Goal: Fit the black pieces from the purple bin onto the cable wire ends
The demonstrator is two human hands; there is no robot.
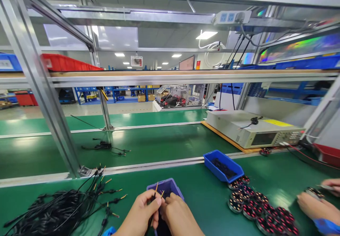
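My left hand (145, 209) pinches a black cable (150, 225) whose thin yellow-tipped wires stick up above the fingers. Close against it, my right hand (176, 213) has its fingers bent at the wires, over a purple-blue bin (174, 185); what its fingertips hold is hidden. Dark small parts lie inside that bin, mostly covered by my hands. To the left, a large tangled pile of black cables (57, 211) with yellow and orange wire ends lies on the green tabletop.
A blue bin (224, 166) of black parts stands beyond several round copper-and-black parts (262, 207). Another person's hands (316, 206) work at the right. Behind are a grey instrument (249, 128), loose cables (105, 145) and a metal frame post (45, 83).
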